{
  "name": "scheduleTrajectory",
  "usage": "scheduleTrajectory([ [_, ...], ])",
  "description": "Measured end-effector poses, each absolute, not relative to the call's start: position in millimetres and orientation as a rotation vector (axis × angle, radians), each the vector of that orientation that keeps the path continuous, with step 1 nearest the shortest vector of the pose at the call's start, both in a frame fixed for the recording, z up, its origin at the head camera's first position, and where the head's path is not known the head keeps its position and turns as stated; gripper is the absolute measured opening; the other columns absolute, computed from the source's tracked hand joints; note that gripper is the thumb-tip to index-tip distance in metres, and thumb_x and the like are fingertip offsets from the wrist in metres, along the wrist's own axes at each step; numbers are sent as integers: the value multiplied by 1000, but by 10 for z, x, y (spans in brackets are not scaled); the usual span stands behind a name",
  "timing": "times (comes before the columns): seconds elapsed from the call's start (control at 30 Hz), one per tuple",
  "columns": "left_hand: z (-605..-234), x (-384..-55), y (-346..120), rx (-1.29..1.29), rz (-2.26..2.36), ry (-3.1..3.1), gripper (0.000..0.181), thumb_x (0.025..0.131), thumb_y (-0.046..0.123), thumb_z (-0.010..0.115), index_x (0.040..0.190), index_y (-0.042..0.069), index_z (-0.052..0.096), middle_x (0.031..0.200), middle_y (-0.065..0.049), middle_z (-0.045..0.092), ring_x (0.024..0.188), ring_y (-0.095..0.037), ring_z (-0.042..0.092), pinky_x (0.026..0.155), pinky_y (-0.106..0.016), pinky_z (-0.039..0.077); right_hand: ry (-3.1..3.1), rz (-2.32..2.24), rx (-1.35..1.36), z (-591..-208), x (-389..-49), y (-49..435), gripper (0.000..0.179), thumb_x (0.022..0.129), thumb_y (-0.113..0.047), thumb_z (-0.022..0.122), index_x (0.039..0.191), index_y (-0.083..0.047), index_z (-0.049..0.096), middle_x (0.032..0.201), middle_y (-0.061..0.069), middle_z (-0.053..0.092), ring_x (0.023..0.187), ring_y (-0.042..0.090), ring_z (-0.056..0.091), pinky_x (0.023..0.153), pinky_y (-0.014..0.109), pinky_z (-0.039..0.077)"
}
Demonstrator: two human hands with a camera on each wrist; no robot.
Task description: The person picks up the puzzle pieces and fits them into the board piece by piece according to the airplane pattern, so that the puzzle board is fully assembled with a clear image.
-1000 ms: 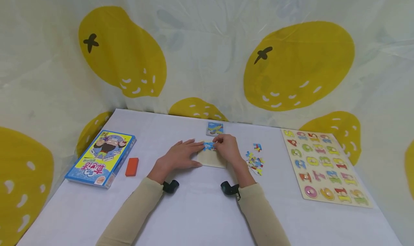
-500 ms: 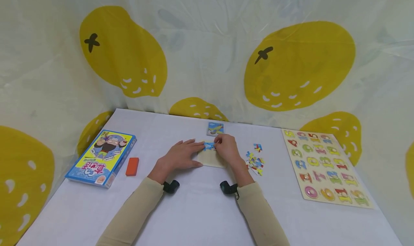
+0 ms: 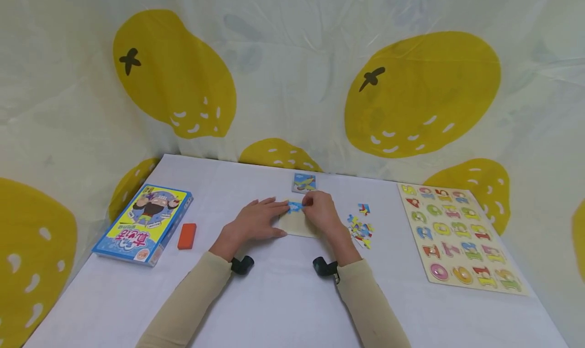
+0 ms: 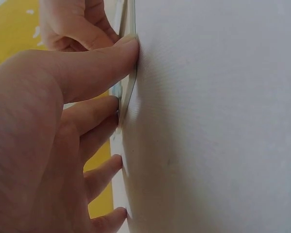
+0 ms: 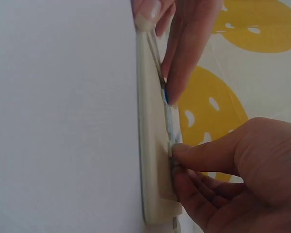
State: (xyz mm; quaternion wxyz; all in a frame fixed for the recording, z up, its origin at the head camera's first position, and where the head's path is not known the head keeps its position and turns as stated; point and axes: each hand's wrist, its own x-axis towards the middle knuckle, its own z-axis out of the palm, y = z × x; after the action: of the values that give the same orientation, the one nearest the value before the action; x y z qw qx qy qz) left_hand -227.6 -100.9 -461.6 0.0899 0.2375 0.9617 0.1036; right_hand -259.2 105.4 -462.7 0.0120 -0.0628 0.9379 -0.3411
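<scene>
A small pale puzzle board (image 3: 298,226) lies flat in the middle of the table, with joined blue puzzle pieces (image 3: 294,206) along its far edge. My left hand (image 3: 256,220) rests at the board's left side, fingers fairly straight and spread. Its thumb touches the near corner and its index fingertip presses by the blue pieces. On the far right part of the board, my right hand (image 3: 321,211) pinches a puzzle piece between thumb and index finger, mostly hidden by the fingertips. In the right wrist view, these fingertips sit right at the top of the board (image 5: 155,141).
Loose puzzle pieces (image 3: 361,231) lie heaped right of the board, one piece (image 3: 363,209) apart behind them. Beyond the board is a picture tile (image 3: 303,183). Left stand a red block (image 3: 186,236) and a blue-yellow box (image 3: 143,223); far right, a number board (image 3: 457,236).
My right fingertips have shifted very slightly over the board's far right part, staying at the blue pieces. The left hand has stayed in place.
</scene>
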Motion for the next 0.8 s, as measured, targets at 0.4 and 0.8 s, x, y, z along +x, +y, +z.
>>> scheduleTrajectory([
  [0.4,-4632,-2275,-999,691,296,2873,76,87,61,65,152,31,40,161,14,35,152,-22,27,121,-57,23,3010,-919,-280,-4640,-2588,1129,17,84,-10,75,101,-8,73,94,9,58,88,24,53,81,38,47],
  [0.8,-4606,-2253,-972,767,290,2845,69,91,58,61,152,37,38,164,11,29,154,-27,24,120,-63,20,2993,-1036,-277,-4687,-2622,1213,21,81,-12,81,98,-6,71,89,10,62,81,23,55,75,36,47],
])
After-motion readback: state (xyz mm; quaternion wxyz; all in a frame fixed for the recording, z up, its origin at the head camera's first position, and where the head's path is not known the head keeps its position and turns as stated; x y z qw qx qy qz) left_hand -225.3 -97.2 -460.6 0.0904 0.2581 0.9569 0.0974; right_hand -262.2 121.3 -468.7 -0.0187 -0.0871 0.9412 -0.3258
